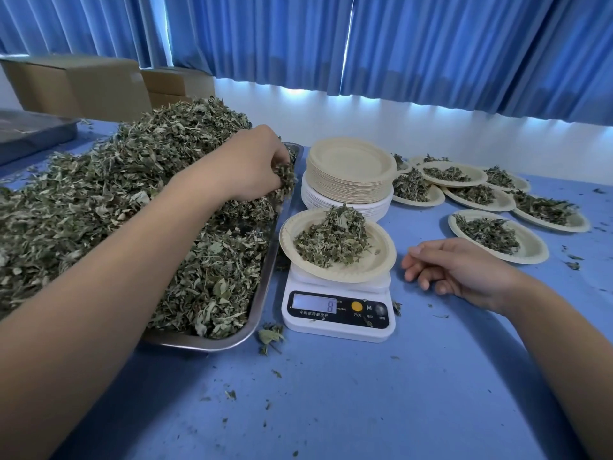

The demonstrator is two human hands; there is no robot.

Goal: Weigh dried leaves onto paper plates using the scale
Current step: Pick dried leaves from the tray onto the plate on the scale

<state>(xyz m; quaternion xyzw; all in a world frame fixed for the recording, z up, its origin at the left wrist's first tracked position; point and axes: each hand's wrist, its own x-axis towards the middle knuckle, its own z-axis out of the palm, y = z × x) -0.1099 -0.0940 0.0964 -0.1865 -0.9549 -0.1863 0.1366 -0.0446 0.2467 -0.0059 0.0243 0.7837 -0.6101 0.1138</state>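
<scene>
Your left hand [255, 164] pinches dried leaves [99, 194] in the far tray [265, 287]; your right hand [454, 270] rests loosely curled, holding nothing, right of the scale [338, 310].

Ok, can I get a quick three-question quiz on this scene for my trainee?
1. True or false: the plate on the scale is empty.
2. The left hand grips: A leaves in the tray, B the plate, C the scale.
3. Fill in: the right hand rests on the ____.
Key: 1 false; 2 A; 3 table.
</scene>
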